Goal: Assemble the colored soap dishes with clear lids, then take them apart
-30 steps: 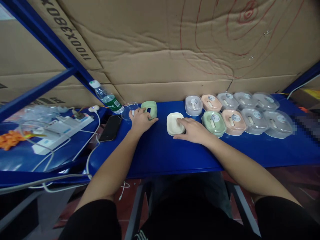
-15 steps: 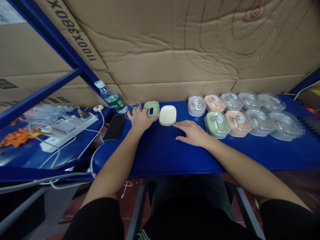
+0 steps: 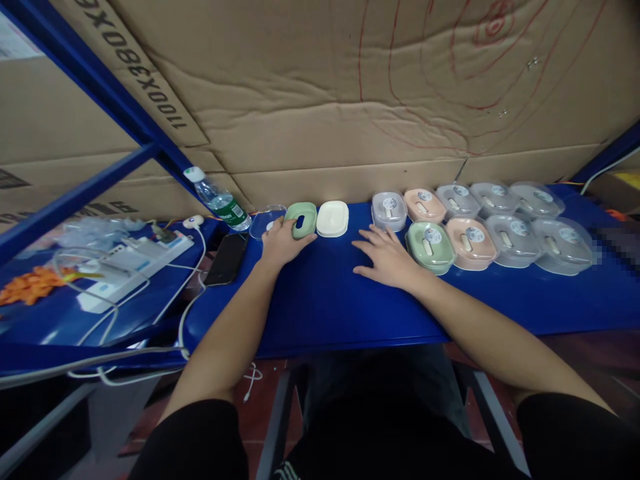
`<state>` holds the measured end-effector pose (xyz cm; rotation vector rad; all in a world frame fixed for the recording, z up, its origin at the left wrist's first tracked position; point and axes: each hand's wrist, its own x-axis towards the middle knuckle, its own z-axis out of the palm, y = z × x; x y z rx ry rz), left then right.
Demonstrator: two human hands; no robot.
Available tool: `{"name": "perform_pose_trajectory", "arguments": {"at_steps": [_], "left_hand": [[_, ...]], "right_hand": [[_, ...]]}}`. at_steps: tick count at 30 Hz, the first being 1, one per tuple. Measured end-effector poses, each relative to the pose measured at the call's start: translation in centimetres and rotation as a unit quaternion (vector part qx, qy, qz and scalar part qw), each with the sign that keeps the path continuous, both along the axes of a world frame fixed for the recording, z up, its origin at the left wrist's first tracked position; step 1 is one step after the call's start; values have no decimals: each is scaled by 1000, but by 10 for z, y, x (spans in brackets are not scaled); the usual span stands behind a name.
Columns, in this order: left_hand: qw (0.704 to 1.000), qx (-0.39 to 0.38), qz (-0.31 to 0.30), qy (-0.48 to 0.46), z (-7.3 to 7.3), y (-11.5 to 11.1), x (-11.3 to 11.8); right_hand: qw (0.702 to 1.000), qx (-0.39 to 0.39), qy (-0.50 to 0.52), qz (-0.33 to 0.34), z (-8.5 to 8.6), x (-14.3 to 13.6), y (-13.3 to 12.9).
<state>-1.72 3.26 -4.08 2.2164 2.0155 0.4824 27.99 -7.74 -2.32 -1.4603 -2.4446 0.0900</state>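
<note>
In the head view, the cream dish (image 3: 333, 219) lies on the blue table (image 3: 320, 300), with the green slotted piece (image 3: 310, 225) just beside it on the left. The left hand (image 3: 281, 245) reaches that piece, fingers and thumb parted around its near side; whether they pinch it cannot be told. Further left of the dish are the clear cover (image 3: 259, 225), bottle (image 3: 225, 208) and phone (image 3: 227, 259). Right of and nearer than the dish, the right hand (image 3: 387, 260) is spread, holding nothing. Beyond it, nine lidded boxes (image 3: 470, 245) form two rows right of the dish. The step looks like placing or adjusting pieces; lifting the green one would call for a firmer edge grip, without nudging the dish.
</note>
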Motion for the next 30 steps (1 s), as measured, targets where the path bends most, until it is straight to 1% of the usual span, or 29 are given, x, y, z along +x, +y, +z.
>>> {"name": "perform_pose_trajectory", "arguments": {"at_steps": [4, 6, 8, 11, 14, 16, 19, 21, 23, 25, 28, 30], "left_hand": [[1000, 2, -23, -7, -4, 2, 1], [1000, 1, -29, -6, -5, 3, 1], [1000, 0, -28, -4, -5, 3, 2], [1000, 3, -23, -2, -4, 1, 4], [1000, 13, -16, 0, -3, -2, 7], [1000, 21, -7, 3, -3, -3, 10], [999, 39, -2, 0, -4, -4, 13], [998, 66, -10, -12, -4, -3, 14], [994, 106, -23, -31, -4, -4, 15], [986, 151, -43, -51, -4, -5, 16], [972, 203, -91, -76, -5, -8, 19], [960, 226, -142, -86, -4, -12, 21]], "right_hand": [[994, 49, 5, -96, -3, 8, 11], [992, 47, -10, -121, -6, 10, 16], [991, 36, -31, -127, -6, 10, 17], [991, 55, -33, -120, -1, 8, 14], [990, 91, 13, -103, 5, 6, 7], [989, 103, 29, -102, 7, 4, 5], [990, 80, 8, -113, 6, 2, 5], [995, 51, 8, -90, 7, 1, 5], [998, 28, 34, -47, 9, 0, 3], [998, 15, 56, -22, 10, -2, 1], [997, 3, 71, -26, 7, -3, 0], [995, 5, 97, -20, 5, -4, -1]]}}
